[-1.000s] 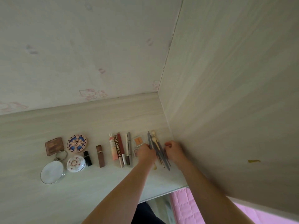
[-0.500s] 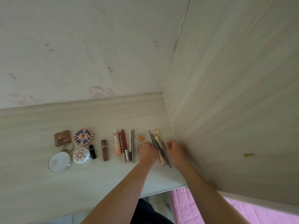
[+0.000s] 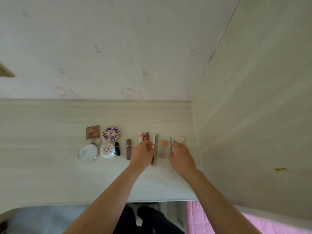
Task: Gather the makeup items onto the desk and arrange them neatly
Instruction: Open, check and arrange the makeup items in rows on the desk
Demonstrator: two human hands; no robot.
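Note:
The makeup lies in a row on the pale wooden desk (image 3: pixel 50 166). From the left: a brown square palette (image 3: pixel 92 134), a patterned round compact (image 3: pixel 111 133), a round mirror (image 3: pixel 88 153), a white compact (image 3: pixel 107 151), a black lipstick (image 3: pixel 117 148) and a brown lipstick (image 3: pixel 128 149). My left hand (image 3: pixel 142 153) covers the pink and red tubes (image 3: pixel 144 136), its bent fingertips touching the pens (image 3: pixel 155 149). Two small eyeshadow pans (image 3: pixel 164 144) lie between my hands. My right hand (image 3: pixel 181 156) lies over the makeup brushes (image 3: pixel 170 143), fingers pinching them; most of the bundle is hidden.
A wooden side panel (image 3: pixel 244 124) rises just right of the brushes, and the back wall (image 3: pixel 118 56) stands behind the desk. The desk's front edge (image 3: pixel 160 200) runs below my arms, with pink bedding (image 3: pixel 211 220) beyond it at the lower right.
My left hand let go of the brush bundle and moved left onto the tubes and pens. The eyeshadow pans are now uncovered. My right hand stays on the brushes.

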